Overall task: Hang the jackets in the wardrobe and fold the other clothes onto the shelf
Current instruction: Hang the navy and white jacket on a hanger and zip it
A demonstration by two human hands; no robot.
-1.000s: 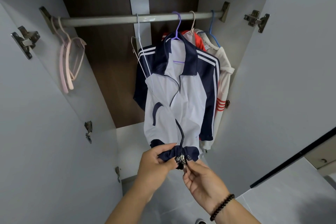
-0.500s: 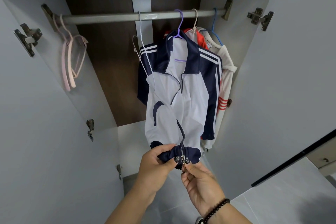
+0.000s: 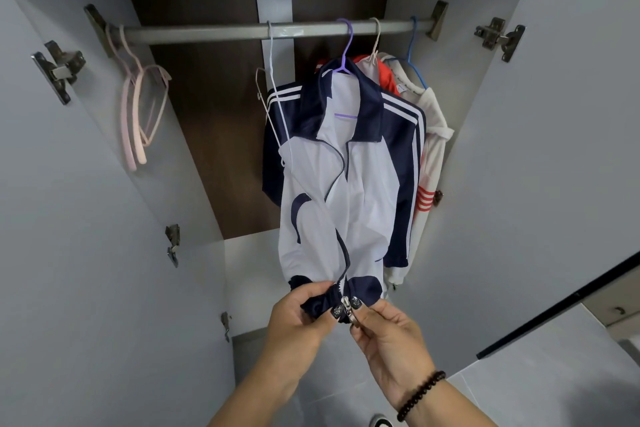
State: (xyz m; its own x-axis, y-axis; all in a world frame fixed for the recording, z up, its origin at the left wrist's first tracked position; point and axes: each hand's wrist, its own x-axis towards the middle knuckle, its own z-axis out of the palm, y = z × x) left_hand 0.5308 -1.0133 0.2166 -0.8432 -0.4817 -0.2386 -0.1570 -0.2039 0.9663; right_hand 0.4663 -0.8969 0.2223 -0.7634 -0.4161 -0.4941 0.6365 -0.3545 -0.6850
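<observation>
A white and navy jacket [image 3: 349, 191] hangs on a purple hanger [image 3: 344, 55] from the grey rail [image 3: 214, 32] inside the open wardrobe. My left hand [image 3: 299, 315] grips the navy hem at the jacket's bottom, left of the zip. My right hand [image 3: 384, 333] pinches the silver zip pull [image 3: 347, 309] at the hem. Behind it hang a red and white garment [image 3: 386, 74] and a white jacket with red stripes [image 3: 431, 166] on a blue hanger [image 3: 414, 55].
Pink empty hangers [image 3: 138, 114] dangle at the rail's left end, and a white wire hanger [image 3: 273, 97] hangs just left of the jacket. Both wardrobe doors [image 3: 69, 253] stand open on either side. A pale shelf [image 3: 249, 263] lies below the clothes.
The zip pull has come up slightly at the hem between my fingers. The view has shifted a little downward; the jacket still hangs in place.
</observation>
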